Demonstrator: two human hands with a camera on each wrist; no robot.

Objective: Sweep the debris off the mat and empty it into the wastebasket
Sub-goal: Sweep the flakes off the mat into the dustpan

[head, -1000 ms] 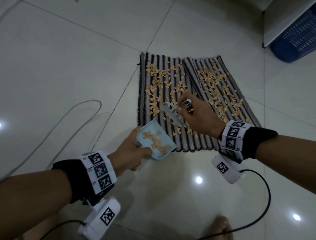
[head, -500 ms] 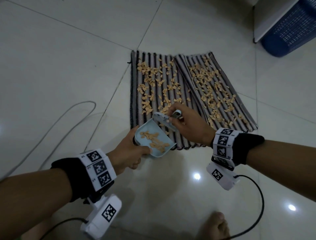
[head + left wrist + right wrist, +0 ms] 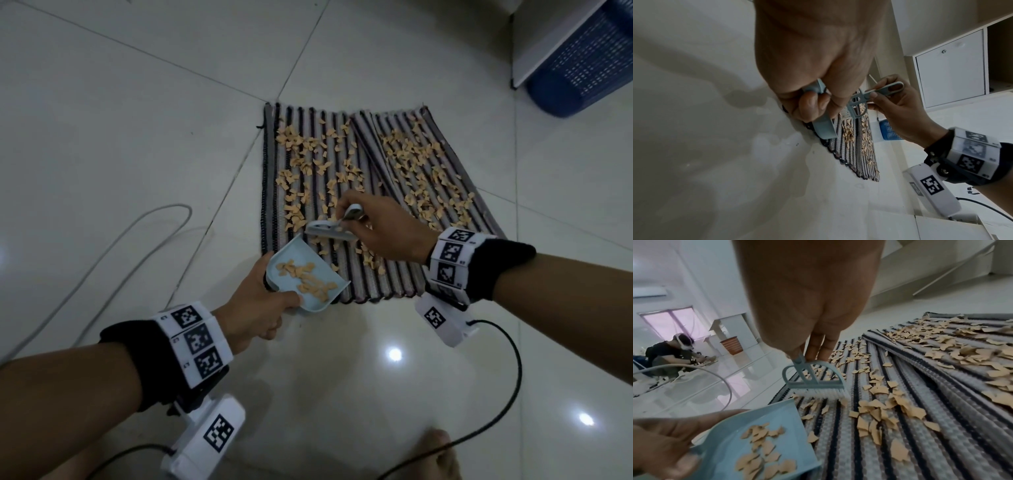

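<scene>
1. Left hand (image 3: 255, 308), lower centre of the head view, has its fingers curled around the handle of the dustpan (image 3: 305, 275). The pan sits at the near left corner of the mat (image 3: 346, 274) and already holds some debris (image 3: 308, 279).
2. Right hand (image 3: 383, 229) pinches the brush (image 3: 330, 230) by its handle, bristles down on the mat just beyond the pan's edge.
3. Most debris is not yet swept, so the sweeping step is in hand.
4. Next move, I think: pull the brush toward the pan and keep the pan low.
5. Wastebasket (image 3: 582, 65) stands at the upper right, well apart.
</scene>
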